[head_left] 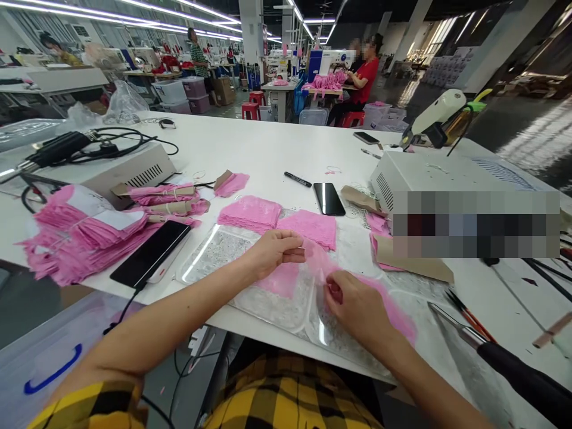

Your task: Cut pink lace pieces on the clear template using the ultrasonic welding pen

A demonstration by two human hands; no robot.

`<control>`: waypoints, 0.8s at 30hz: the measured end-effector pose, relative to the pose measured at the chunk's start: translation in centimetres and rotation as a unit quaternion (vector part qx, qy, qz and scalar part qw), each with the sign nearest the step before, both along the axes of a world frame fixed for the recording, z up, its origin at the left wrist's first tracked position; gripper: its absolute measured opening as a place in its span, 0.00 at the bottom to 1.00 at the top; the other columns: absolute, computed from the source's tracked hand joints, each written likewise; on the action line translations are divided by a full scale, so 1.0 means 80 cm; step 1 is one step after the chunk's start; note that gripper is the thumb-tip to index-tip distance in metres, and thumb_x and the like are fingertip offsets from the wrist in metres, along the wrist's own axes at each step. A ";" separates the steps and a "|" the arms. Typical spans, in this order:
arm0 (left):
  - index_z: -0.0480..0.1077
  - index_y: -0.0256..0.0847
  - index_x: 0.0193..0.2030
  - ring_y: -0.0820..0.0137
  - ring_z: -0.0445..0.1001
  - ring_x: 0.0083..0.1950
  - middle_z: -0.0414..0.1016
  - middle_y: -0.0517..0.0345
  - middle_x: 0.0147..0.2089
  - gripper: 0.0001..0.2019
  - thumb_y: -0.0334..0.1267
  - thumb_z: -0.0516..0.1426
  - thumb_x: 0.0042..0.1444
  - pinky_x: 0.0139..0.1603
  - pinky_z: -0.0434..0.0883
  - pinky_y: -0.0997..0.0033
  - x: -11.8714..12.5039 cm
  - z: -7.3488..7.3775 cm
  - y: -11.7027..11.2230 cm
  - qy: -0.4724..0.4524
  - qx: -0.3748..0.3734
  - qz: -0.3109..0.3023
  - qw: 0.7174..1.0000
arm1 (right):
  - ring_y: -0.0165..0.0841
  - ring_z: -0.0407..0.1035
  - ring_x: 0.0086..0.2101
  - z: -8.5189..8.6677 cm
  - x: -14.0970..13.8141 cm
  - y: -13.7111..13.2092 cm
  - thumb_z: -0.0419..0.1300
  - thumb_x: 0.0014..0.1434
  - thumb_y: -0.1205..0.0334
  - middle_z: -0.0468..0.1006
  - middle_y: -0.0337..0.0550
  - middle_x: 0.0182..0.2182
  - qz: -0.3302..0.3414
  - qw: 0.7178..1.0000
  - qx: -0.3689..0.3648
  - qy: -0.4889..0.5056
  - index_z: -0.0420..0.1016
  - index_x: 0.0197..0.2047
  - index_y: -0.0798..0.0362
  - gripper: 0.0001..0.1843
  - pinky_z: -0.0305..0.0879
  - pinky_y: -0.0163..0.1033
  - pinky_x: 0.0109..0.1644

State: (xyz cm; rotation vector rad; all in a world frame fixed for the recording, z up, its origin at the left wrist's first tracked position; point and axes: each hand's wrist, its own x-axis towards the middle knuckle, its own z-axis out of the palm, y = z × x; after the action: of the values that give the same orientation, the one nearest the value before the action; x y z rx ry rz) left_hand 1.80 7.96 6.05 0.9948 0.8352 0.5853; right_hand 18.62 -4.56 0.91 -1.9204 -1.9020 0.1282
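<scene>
Between my hands hangs a thin, see-through pink fabric piece [318, 261]. My left hand [282, 250] pinches its upper left corner, and my right hand [355, 301] grips its lower right part with curled fingers. Beneath them, clear plastic sheets [250, 307] lie on the table; another pink piece [279, 281] rests flat on the left one. Just beyond my left hand sit two stacks of pink fabric, a left stack [249, 213] and a right stack [313, 228]. More pink fabric [395, 313] lies partly behind my right forearm.
Bundled pink pieces [84, 238] and a large black phone [152, 253] are on the left. Beyond the stacks lie a smaller phone [329, 198] and a marker [297, 179]. A black-handled tool [513, 369] is at right, near a grey box [424, 176]. People work farther back.
</scene>
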 end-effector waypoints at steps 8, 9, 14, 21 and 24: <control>0.70 0.35 0.25 0.75 0.74 0.30 0.70 0.63 0.26 0.15 0.41 0.70 0.40 0.46 0.75 0.67 -0.095 -0.027 0.010 0.066 0.045 0.032 0.996 | 0.30 0.69 0.26 0.011 -0.009 0.027 0.52 0.61 0.57 0.78 0.42 0.33 0.052 0.994 -0.035 0.088 0.73 0.37 0.50 0.10 0.61 0.37 0.31; 0.70 0.35 0.25 0.74 0.74 0.31 0.70 0.63 0.26 0.16 0.42 0.70 0.40 0.46 0.75 0.67 -0.102 -0.031 0.009 0.074 0.053 0.031 0.995 | 0.30 0.69 0.27 0.012 -0.008 0.034 0.52 0.60 0.56 0.78 0.42 0.33 0.033 0.995 -0.046 0.082 0.73 0.38 0.50 0.11 0.61 0.37 0.32; 0.70 0.37 0.27 0.70 0.75 0.35 0.73 0.60 0.28 0.17 0.49 0.66 0.43 0.45 0.74 0.65 -0.119 -0.043 0.001 0.106 0.113 0.021 0.988 | 0.32 0.68 0.29 0.010 -0.012 0.063 0.55 0.57 0.59 0.77 0.40 0.31 -0.015 0.992 -0.116 0.056 0.72 0.34 0.50 0.07 0.56 0.36 0.31; 0.67 0.39 0.23 0.56 0.74 0.54 0.79 0.48 0.39 0.15 0.48 0.59 0.50 0.44 0.71 0.66 -0.138 -0.042 -0.006 0.174 0.227 -0.006 0.958 | 0.32 0.68 0.28 0.015 -0.018 0.074 0.53 0.56 0.61 0.77 0.39 0.27 -0.006 0.989 -0.127 0.080 0.69 0.29 0.50 0.06 0.57 0.37 0.31; 0.67 0.39 0.24 0.59 0.75 0.49 0.79 0.48 0.43 0.11 0.44 0.56 0.51 0.41 0.69 0.68 -0.147 -0.044 -0.007 0.219 0.280 -0.001 0.935 | 0.33 0.71 0.28 0.020 -0.019 0.079 0.53 0.55 0.61 0.78 0.38 0.26 0.000 0.983 -0.146 0.113 0.69 0.31 0.49 0.05 0.60 0.38 0.33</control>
State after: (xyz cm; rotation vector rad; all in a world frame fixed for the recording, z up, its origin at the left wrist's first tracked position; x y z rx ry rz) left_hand -10.00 7.38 2.52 1.6892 1.0850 0.6236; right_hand 17.13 1.75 2.52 -1.9898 -1.8084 0.6287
